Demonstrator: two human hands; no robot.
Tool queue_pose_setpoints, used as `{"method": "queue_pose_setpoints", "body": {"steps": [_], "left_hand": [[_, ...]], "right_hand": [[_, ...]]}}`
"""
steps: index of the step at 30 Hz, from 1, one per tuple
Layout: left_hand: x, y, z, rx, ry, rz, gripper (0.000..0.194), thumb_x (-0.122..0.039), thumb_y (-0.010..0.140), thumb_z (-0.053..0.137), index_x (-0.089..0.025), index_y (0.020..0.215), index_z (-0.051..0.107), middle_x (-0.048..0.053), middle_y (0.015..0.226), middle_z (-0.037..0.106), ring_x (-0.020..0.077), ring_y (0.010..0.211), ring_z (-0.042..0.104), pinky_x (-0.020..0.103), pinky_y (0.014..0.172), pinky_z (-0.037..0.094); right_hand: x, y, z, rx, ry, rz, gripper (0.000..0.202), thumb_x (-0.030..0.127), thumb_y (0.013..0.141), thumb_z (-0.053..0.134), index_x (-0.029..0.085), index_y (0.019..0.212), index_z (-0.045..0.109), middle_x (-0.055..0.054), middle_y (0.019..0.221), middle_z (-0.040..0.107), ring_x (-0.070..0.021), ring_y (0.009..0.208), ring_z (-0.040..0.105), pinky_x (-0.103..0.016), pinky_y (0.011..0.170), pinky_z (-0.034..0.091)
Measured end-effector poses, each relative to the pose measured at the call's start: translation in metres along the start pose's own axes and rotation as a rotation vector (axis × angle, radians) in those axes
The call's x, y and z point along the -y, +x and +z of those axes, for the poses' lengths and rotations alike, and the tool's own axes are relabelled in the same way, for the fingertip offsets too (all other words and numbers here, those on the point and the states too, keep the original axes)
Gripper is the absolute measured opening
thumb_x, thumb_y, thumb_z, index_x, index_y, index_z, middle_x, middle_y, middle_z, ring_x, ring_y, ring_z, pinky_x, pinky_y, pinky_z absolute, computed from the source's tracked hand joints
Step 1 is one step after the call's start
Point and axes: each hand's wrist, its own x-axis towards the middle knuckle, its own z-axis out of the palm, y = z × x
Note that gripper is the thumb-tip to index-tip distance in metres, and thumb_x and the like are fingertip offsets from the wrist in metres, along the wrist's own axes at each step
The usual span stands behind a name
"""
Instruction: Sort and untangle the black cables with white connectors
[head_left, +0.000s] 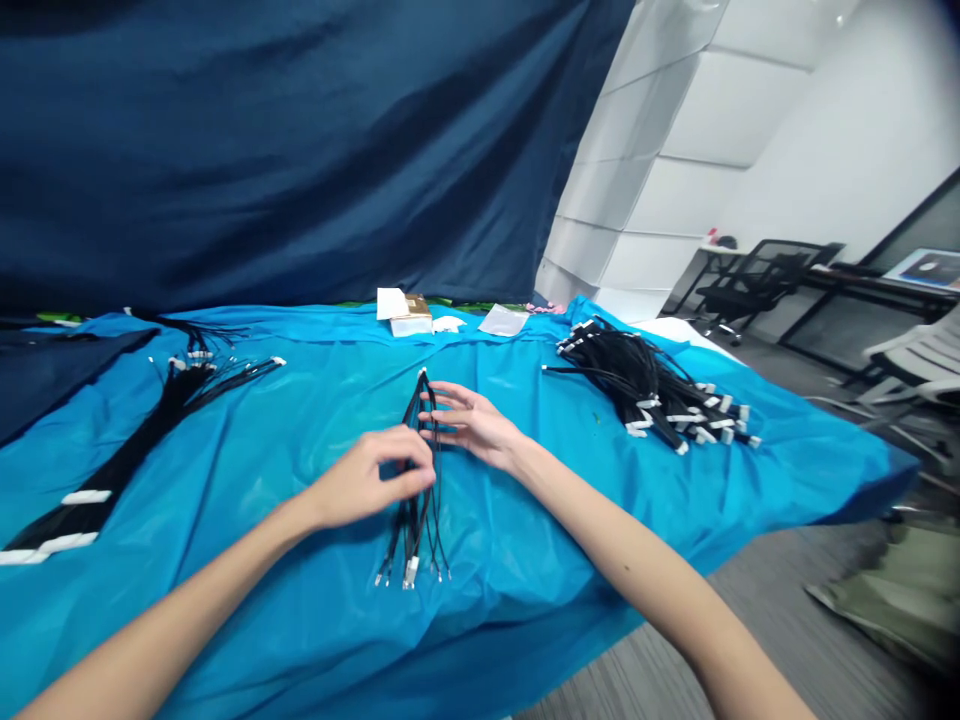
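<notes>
A bundle of thin black cables (412,517) lies on the blue cloth in front of me. A white connector joins its far end, while loose metal-tipped ends and another white connector fan out at the near end. My left hand (381,474) comes over the middle of the bundle from the left, fingers curled and thumb bent in, closed on the cables; its exact grip is partly hidden. From the right, my right hand (478,425) reaches the bundle's upper part with fingers stretched and apart, fingertips at or behind the strands.
Blue cloth (315,610) covers the table. To the right lies a heap of black cables with white connectors (637,375); to the left, another long cable bundle (150,435). A small open box (411,325) and a clear packet (504,321) sit at the back, before a dark curtain (300,150).
</notes>
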Motion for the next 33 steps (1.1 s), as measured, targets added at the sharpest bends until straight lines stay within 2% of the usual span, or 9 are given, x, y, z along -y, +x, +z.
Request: {"method": "queue_pose_setpoints", "body": {"steps": [3, 6, 10, 12, 15, 18, 24, 29, 33], "left_hand": [[-0.009, -0.004, 0.009, 0.288, 0.058, 0.069, 0.022, -0.036, 0.079, 0.054, -0.019, 0.072, 0.065, 0.005, 0.078, 0.063, 0.0161, 0.081, 0.054, 0.027, 0.08, 0.039], [-0.006, -0.008, 0.012, 0.319, 0.136, 0.042, 0.024, -0.041, 0.073, 0.06, -0.018, 0.064, 0.061, 0.005, 0.082, 0.06, 0.0157, 0.084, 0.052, 0.026, 0.081, 0.038], [0.007, -0.01, 0.007, 0.181, 0.204, 0.019, 0.02, -0.037, 0.07, 0.062, -0.018, 0.065, 0.058, 0.006, 0.106, 0.052, 0.0178, 0.1, 0.049, 0.026, 0.087, 0.036], [0.014, -0.009, 0.004, 0.086, 0.234, -0.034, 0.014, -0.032, 0.071, 0.06, -0.018, 0.072, 0.056, 0.006, 0.107, 0.052, 0.017, 0.095, 0.052, 0.026, 0.082, 0.039], [0.024, -0.005, -0.001, -0.055, 0.256, -0.209, 0.017, -0.03, 0.071, 0.057, -0.018, 0.081, 0.052, 0.005, 0.085, 0.058, 0.0146, 0.07, 0.056, 0.024, 0.062, 0.042], [0.032, -0.002, -0.011, -0.093, 0.215, -0.379, 0.022, -0.035, 0.071, 0.055, -0.017, 0.083, 0.051, 0.001, 0.065, 0.06, 0.0152, 0.058, 0.057, 0.024, 0.054, 0.04], [0.04, -0.004, -0.039, -0.311, 0.199, -0.475, 0.031, -0.044, 0.066, 0.06, -0.016, 0.08, 0.061, 0.003, 0.066, 0.065, 0.0188, 0.065, 0.062, 0.026, 0.059, 0.044], [0.041, -0.002, -0.045, -0.498, -0.335, -0.581, 0.035, -0.036, 0.057, 0.073, -0.013, 0.079, 0.06, 0.006, 0.069, 0.066, 0.0185, 0.066, 0.064, 0.03, 0.066, 0.052], [0.043, 0.0, -0.047, -0.666, -0.59, -0.618, 0.024, -0.024, 0.061, 0.071, -0.011, 0.079, 0.061, 0.004, 0.07, 0.064, 0.0134, 0.064, 0.063, 0.026, 0.065, 0.054]], "right_hand": [[0.003, 0.001, -0.002, -0.004, -0.003, -0.046, 0.05, 0.01, 0.055, 0.072, 0.023, 0.101, 0.056, -0.003, 0.123, 0.048, -0.014, 0.084, 0.062, -0.033, 0.074, 0.053], [0.005, 0.004, -0.008, -0.079, -0.091, -0.114, 0.047, 0.014, 0.059, 0.07, 0.023, 0.102, 0.055, -0.003, 0.123, 0.049, -0.0109, 0.077, 0.061, -0.022, 0.058, 0.051], [0.007, 0.011, -0.018, -0.317, -0.436, -0.2, 0.035, 0.02, 0.071, 0.059, 0.018, 0.106, 0.051, -0.006, 0.104, 0.058, -0.0078, 0.066, 0.059, -0.02, 0.054, 0.049], [0.008, 0.015, -0.025, -0.406, -0.588, -0.222, 0.03, 0.021, 0.075, 0.053, 0.016, 0.105, 0.052, -0.006, 0.096, 0.058, -0.0079, 0.063, 0.058, -0.023, 0.057, 0.051], [0.011, 0.018, -0.036, -0.465, -0.76, -0.239, 0.023, 0.017, 0.075, 0.049, 0.015, 0.097, 0.056, -0.006, 0.088, 0.059, -0.0094, 0.058, 0.057, -0.025, 0.056, 0.05], [0.016, 0.017, -0.044, -0.495, -0.983, -0.247, 0.019, 0.011, 0.071, 0.05, 0.015, 0.084, 0.062, -0.004, 0.075, 0.061, -0.0125, 0.063, 0.058, -0.026, 0.065, 0.047], [0.018, 0.016, -0.048, -0.454, -1.296, -0.227, 0.023, 0.011, 0.076, 0.045, 0.015, 0.086, 0.065, -0.004, 0.074, 0.065, -0.0152, 0.076, 0.06, -0.024, 0.074, 0.041], [0.018, 0.014, -0.053, -0.302, -1.488, -0.221, 0.031, 0.01, 0.081, 0.036, 0.016, 0.095, 0.063, -0.006, 0.086, 0.065, -0.0143, 0.078, 0.059, -0.022, 0.071, 0.04], [0.021, 0.007, -0.053, -0.151, -1.63, -0.279, 0.036, 0.005, 0.079, 0.041, 0.022, 0.105, 0.059, -0.004, 0.095, 0.062, -0.0147, 0.089, 0.055, -0.022, 0.076, 0.038]]}}
